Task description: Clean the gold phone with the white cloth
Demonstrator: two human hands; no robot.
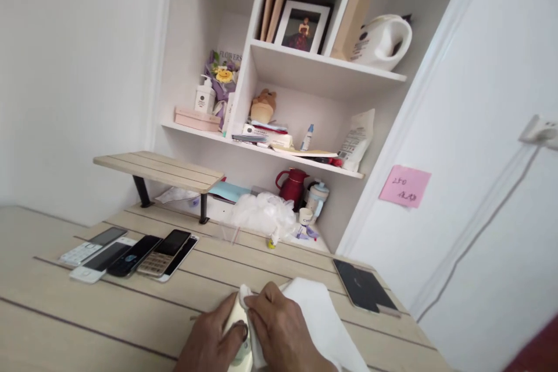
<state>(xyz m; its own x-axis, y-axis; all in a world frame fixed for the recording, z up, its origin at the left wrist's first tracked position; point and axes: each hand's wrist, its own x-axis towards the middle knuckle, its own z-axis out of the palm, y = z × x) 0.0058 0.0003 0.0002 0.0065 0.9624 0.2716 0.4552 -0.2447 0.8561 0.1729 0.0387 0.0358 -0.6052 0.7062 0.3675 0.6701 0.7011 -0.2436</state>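
At the front edge of the table, my left hand is wrapped round a slim cream-coloured handheld device, its thumb lying across the face. The device is tilted and partly covered by my fingers, so its exact kind is unclear. My right hand pinches a white cloth and presses a bunched end of it against the device's upper edge. The rest of the cloth spreads out on the tabletop to the right, under and beside my right hand.
Several mobile phones lie in a row on the left of the slatted table. A dark tablet rests at the right edge. Behind are a small raised shelf, a crumpled plastic bag, a red jug and white shelving.
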